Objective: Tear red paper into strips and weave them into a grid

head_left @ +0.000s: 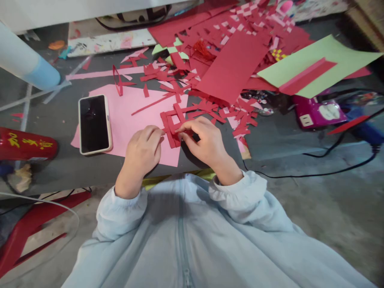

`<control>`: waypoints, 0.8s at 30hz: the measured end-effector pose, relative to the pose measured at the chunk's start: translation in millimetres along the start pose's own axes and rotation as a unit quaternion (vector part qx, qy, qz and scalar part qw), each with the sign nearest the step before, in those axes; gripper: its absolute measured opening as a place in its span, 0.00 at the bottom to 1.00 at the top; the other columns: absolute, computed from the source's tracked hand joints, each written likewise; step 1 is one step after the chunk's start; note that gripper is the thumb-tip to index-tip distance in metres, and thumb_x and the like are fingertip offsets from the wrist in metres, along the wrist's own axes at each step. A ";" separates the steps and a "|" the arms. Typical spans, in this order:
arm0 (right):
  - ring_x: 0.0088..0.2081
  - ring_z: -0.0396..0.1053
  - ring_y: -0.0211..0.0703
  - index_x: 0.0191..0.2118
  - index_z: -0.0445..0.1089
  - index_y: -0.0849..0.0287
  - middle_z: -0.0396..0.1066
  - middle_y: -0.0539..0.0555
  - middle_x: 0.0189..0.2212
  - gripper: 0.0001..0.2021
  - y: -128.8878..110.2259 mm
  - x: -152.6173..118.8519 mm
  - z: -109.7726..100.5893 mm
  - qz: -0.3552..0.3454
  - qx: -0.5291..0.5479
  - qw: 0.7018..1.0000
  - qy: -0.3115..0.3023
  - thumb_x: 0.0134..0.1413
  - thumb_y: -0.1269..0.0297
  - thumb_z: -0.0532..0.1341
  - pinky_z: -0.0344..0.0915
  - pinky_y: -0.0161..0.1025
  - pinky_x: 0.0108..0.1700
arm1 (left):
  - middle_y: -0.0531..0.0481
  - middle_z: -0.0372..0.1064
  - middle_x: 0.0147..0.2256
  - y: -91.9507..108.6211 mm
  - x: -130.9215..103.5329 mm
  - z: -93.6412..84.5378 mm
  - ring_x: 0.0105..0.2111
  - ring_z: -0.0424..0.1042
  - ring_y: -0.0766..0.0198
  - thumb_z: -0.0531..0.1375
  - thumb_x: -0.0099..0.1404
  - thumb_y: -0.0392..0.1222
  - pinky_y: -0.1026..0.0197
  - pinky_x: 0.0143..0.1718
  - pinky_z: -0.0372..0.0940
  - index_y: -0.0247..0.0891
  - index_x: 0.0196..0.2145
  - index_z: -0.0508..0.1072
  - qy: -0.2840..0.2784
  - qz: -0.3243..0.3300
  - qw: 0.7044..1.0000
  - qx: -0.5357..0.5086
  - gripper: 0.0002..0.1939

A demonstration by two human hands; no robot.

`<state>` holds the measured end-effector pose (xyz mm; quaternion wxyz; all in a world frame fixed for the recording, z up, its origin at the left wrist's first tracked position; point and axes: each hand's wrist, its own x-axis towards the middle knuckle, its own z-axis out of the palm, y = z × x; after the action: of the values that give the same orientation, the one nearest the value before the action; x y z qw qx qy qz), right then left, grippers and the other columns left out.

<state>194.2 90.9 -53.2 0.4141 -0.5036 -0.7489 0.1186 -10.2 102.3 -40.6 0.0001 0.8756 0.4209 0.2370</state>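
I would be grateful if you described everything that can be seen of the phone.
The phone lies flat, face up, in a pale case with rounded corners. Its dark, glossy screen looks off. It overlaps the left edge of the pink sheet, one short end toward the viewer; nothing is seen resting on it.

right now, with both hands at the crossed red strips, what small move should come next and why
I'd probably steady the crossed red strips with the left hand and gently nudge them closer together with the right hand: the fingertips are at opposite sides of the piece, and a gap near its top shows the pink sheet beneath.
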 end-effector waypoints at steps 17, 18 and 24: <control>0.35 0.70 0.44 0.34 0.71 0.56 0.78 0.52 0.31 0.04 -1.2 2.3 0.3 -0.055 -0.014 0.998 0.035 0.60 0.71 0.61 0.66 0.44 0.41 | 0.40 0.74 0.49 -1.4 1.3 3.1 0.50 0.71 0.52 0.53 0.73 0.38 0.49 0.50 0.67 0.38 0.48 0.77 -0.020 0.087 0.996 -0.017 0.13; 0.35 0.71 0.44 0.34 0.71 0.56 0.78 0.52 0.31 0.04 -1.3 2.4 0.2 -0.055 -0.014 0.998 0.034 0.60 0.71 0.61 0.66 0.44 0.41 | 0.39 0.74 0.50 -1.4 1.3 3.3 0.50 0.71 0.51 0.52 0.73 0.37 0.48 0.50 0.67 0.38 0.48 0.76 -0.024 0.085 0.996 -0.020 0.14; 0.35 0.70 0.45 0.34 0.71 0.56 0.78 0.53 0.32 0.04 -4.8 1.3 -1.8 -0.048 -0.026 0.998 0.021 0.60 0.70 0.60 0.66 0.45 0.42 | 0.42 0.75 0.52 -1.4 2.1 3.0 0.52 0.71 0.52 0.51 0.73 0.36 0.48 0.50 0.67 0.37 0.52 0.75 -0.043 0.093 0.994 -0.022 0.16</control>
<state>192.2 89.4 -48.5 0.4216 -0.4797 -0.7665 0.0685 -8.9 105.4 -42.6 0.0155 0.9201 0.3320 0.2073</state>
